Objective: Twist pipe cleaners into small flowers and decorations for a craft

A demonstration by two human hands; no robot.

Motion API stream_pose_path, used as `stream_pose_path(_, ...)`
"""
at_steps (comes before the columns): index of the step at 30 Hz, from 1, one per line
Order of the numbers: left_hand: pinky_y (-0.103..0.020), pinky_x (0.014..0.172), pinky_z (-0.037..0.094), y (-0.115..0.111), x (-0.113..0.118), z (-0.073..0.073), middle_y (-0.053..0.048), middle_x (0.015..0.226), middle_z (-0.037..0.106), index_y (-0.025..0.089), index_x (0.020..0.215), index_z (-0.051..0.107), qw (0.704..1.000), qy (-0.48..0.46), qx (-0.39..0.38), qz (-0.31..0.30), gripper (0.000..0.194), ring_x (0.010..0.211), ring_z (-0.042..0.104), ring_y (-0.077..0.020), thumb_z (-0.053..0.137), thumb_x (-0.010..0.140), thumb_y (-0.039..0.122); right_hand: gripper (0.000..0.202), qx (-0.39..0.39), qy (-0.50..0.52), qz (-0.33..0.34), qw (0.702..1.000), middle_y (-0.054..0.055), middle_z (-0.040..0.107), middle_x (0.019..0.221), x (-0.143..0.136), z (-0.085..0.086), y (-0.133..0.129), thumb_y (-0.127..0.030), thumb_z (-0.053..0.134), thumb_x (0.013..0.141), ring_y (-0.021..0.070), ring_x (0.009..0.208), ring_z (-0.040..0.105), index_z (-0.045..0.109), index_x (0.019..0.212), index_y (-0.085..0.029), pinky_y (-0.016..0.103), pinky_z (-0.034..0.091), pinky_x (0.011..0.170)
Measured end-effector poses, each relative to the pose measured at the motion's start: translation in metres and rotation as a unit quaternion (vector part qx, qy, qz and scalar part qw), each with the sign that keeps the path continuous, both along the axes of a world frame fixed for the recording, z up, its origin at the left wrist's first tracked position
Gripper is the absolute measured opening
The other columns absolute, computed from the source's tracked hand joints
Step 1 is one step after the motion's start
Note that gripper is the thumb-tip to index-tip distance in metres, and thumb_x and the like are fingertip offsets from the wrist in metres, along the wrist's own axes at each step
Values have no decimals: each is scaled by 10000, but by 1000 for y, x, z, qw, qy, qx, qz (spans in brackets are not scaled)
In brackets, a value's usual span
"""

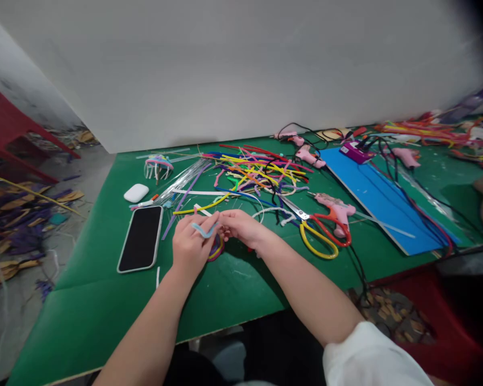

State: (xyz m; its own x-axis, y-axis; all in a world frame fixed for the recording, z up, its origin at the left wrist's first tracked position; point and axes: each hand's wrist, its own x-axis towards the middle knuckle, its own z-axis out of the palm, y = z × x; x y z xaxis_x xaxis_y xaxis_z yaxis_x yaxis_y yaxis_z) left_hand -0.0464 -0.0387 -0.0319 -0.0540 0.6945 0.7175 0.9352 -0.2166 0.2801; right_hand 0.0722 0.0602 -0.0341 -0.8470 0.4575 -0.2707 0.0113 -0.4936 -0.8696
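My left hand (191, 244) and my right hand (239, 225) meet over the near middle of the table, fingertips pinched together. A light blue pipe cleaner (204, 231) sticks out across my left fingers. Just under the hands shows a coiled piece of purple and yellow pipe cleaner (216, 249), partly hidden by the fingers; whether either hand grips it I cannot tell. What my right fingertips pinch is hidden. Beyond the hands spreads a heap of coloured pipe cleaners (257, 169). Scissors with red and yellow handles (320, 236) lie to the right.
A phone (140, 238) and a white earbud case (136, 193) lie left on the green table (96, 279). A small pipe-cleaner piece (159, 165) stands behind them. Right are pink glue guns (335, 208), a blue board (370, 195), a purple power box (357, 153) and black cables.
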Motion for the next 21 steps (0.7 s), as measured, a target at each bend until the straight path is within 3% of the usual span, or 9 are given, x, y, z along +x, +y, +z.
stream_pose_path(6, -319, 822, 493, 1, 8, 0, -42, 894, 699, 206, 972, 677, 992, -122, 7, 38, 216, 838, 639, -180, 614, 767, 237, 312, 50, -15, -21, 998, -58, 493, 508, 0, 6, -1, -441, 641, 667, 49, 455, 440, 530, 612, -155, 190, 340, 471)
stream_pose_path(12, -316, 831, 490, -3, 16, 5, -8, 876, 710, 216, 880, 697, 959, -263, -27, 100, 184, 857, 649, -191, 651, 729, 311, 327, 124, -20, -54, 991, -61, 483, 510, 1, 14, -4, -471, 621, 687, 55, 469, 421, 534, 620, -163, 194, 323, 473)
stream_pose_path(17, -290, 772, 491, -1, 17, 5, -15, 874, 700, 198, 875, 691, 914, -383, -65, 113, 221, 835, 641, -179, 663, 704, 335, 352, 166, -24, -75, 983, -56, 466, 552, -1, 12, -6, -508, 603, 692, 66, 508, 414, 525, 642, -168, 204, 328, 497)
stream_pose_path(21, -256, 680, 489, 5, 17, 4, -18, 807, 681, 160, 864, 671, 857, -503, -64, 89, 267, 720, 626, -142, 704, 653, 319, 350, 282, -40, -106, 953, -38, 484, 601, -2, 10, -8, -513, 541, 750, 86, 566, 438, 519, 658, -176, 223, 343, 546)
